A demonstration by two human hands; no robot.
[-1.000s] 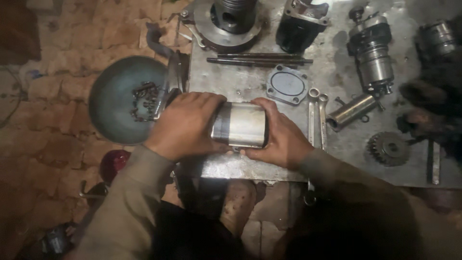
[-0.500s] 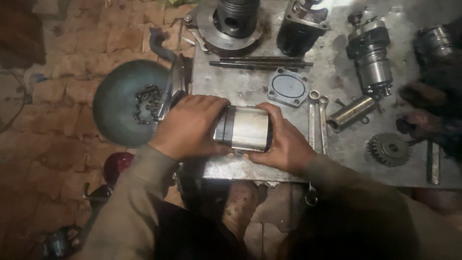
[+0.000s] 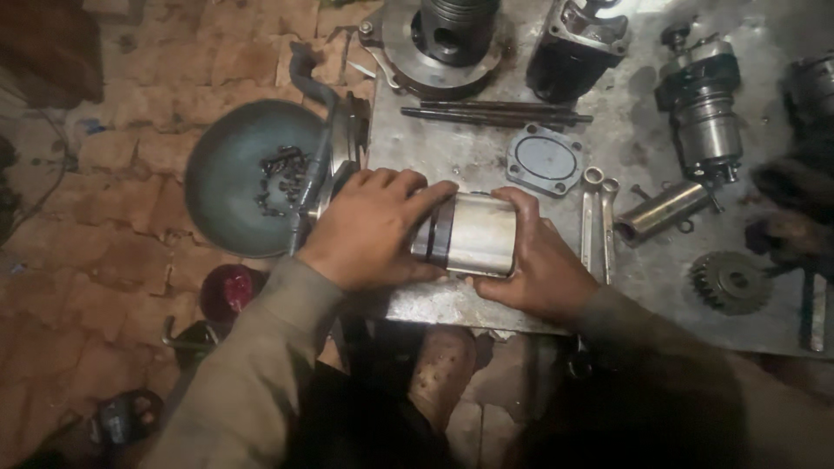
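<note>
Steel plate [image 3: 452,161], scratched and grimy, served as the bench over a brick floor [image 3: 113,252], with a teal bowl [image 3: 226,165] of bolts beside it. Near its front edge lay a shiny metal cylinder [image 3: 476,233], gripped between the left hand [image 3: 369,227] and right hand [image 3: 532,265], fingers curled around both ends.

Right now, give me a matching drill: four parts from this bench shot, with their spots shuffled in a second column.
Things:
1. cylinder
2. gear
3. bowl
4. cover plate

Places:
A. on the brick floor, left of the metal sheet, small dark parts inside
B. on the sheet, just above the right hand
C. held between the left hand and right hand
D. near the sheet's right end, lying flat

Pairs: 1-C, 2-D, 3-A, 4-B
</note>
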